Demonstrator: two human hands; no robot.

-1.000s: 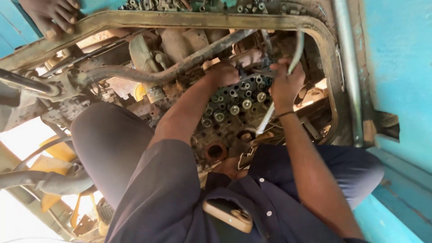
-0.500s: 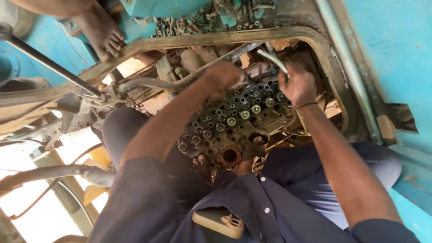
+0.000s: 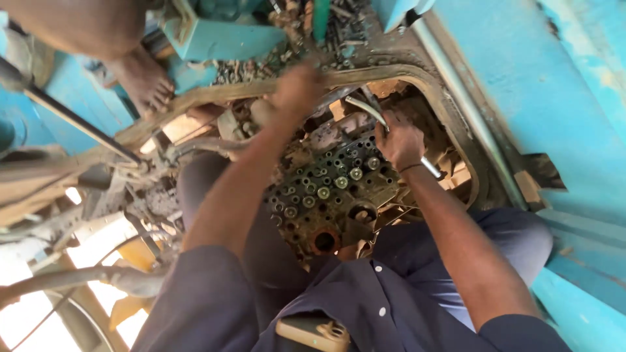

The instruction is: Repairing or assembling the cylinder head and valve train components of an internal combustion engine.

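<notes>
Looking down from the head camera, I see my right hand [image 3: 399, 140] closed in a fist around a curved metal pipe [image 3: 372, 111], which arcs up from the grip toward the far edge of the opening and pokes out again below the wrist as a short bright stub. That hand sits just above the right side of the engine head [image 3: 326, 189], a grimy, rust-stained block studded with round bolt heads and holes, with a larger dark round port near its near edge.

My left hand [image 3: 298, 88] is stretched out to the far edge of the rusty frame [image 3: 215, 94] that rims the engine bay; it is blurred, so I cannot tell whether the fingers are curled on something or just resting there. The left forearm crosses over the left part of the engine head.

Beyond the far edge of the frame lies a scatter of small metal parts [image 3: 261, 68] on the blue floor [image 3: 574, 104]. Another person's bare foot [image 3: 145, 79] stands at the far left corner of the frame, well apart from both my hands. A dark hose [image 3: 85, 281] runs along the near left, outside the frame.
</notes>
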